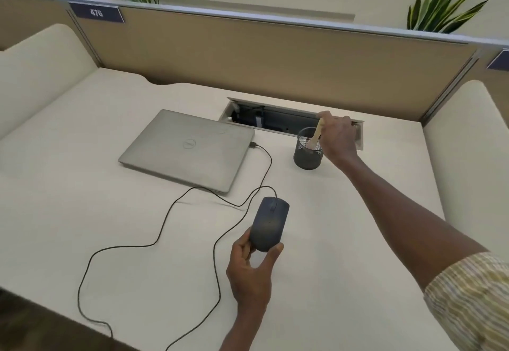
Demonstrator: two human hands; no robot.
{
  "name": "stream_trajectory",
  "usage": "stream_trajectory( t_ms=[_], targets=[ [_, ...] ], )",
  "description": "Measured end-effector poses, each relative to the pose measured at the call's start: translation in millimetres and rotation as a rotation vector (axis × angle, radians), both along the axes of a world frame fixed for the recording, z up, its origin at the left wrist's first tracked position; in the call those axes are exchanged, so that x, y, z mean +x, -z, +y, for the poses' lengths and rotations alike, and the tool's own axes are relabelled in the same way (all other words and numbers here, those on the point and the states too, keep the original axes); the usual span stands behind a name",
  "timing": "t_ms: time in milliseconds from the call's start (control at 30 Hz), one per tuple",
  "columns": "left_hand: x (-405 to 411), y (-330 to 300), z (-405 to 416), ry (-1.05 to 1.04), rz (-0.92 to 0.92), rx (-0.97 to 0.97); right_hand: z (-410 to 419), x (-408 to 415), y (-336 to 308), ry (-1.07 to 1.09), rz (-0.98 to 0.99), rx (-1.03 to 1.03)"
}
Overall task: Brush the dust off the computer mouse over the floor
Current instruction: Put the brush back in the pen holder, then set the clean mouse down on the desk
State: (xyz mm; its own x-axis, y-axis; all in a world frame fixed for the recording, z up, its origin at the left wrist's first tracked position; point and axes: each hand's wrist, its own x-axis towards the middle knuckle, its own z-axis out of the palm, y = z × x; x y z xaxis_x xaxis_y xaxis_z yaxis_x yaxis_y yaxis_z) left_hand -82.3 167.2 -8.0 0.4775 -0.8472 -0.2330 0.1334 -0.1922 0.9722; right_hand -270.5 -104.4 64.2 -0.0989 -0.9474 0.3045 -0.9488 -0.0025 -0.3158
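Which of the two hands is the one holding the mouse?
The left hand, nearest the camera, grips the dark mouse above the desk. The right hand is stretched farther away, holding a wooden brush handle in the mesh cup.

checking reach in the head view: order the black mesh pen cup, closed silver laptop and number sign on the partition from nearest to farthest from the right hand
1. Black mesh pen cup, just left of the right hand.
2. Closed silver laptop, farther left on the desk.
3. Number sign, far left on the partition.

Head view, down (close) over desk (137, 240)
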Motion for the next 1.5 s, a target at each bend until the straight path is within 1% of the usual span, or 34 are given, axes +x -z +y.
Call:
stream_trajectory(
  t_ms=[100, 300, 500, 667, 767, 867, 933, 1000, 1100, 1167, 1267, 1300, 1400, 1500],
  targets=[
    [-1.4, -0.8, -1.5, -0.007, 0.017, -0.004, -5.2, 0.8, 8.6, -0.037, 0.027, 0.086],
    [-2.3, -0.6, 1.8, 0.005, 0.020, 0.010, -9.3, 0.0, 15.2, -0.090, -0.034, 0.172],
    [-5.7, 0.2, 5.7, 0.013, 0.027, 0.026, -6.3, 2.6, 10.9, -0.036, -0.017, 0.228],
    [-3.8, 0.1, 7.2, 0.019, 0.008, 0.020, -13.0, -1.8, 8.7, -0.007, -0.015, 0.226],
    [-3.1, -2.0, 6.8, 0.016, 0.012, 0.019, -5.9, -5.8, 6.0, 0.042, -0.072, 0.154],
    [-3.2, -4.6, 6.2, 0.011, 0.015, 0.023, 16.6, -6.3, 10.7, 0.082, -0.192, 0.054],
    [-3.8, -6.0, 5.9, 0.011, 0.003, 0.029, 46.1, 0.2, 13.5, 0.105, -0.347, 0.037],
    [-3.9, -6.8, 6.7, 0.014, -0.020, 0.034, 87.1, 14.6, 14.6, 0.089, -0.444, 0.041],
    [-3.2, -6.2, 10.0, 0.010, -0.041, 0.040, 152.1, 37.4, 21.5, 0.066, -0.575, 0.098],
    [-2.8, -5.5, 13.5, 0.018, -0.051, 0.046, 187.7, 49.2, 31.2, 0.074, -0.683, 0.174],
    [-2.1, -2.8, 19.2, 0.044, -0.066, 0.057, 225.6, 64.8, 41.2, 0.086, -0.950, 0.315],
    [-1.8, -1.5, 20.7, 0.053, -0.070, 0.059, 236.1, 70.1, 42.7, 0.077, -1.007, 0.339],
    [0.2, 3.3, 25.2, 0.074, -0.083, 0.075, 258.4, 79.7, 47.7, 0.056, -1.042, 0.347],
    [4.0, 9.2, 29.9, 0.126, -0.132, 0.106, 266.3, 79.1, 58.2, 0.115, -1.065, 0.366]
  ],
)
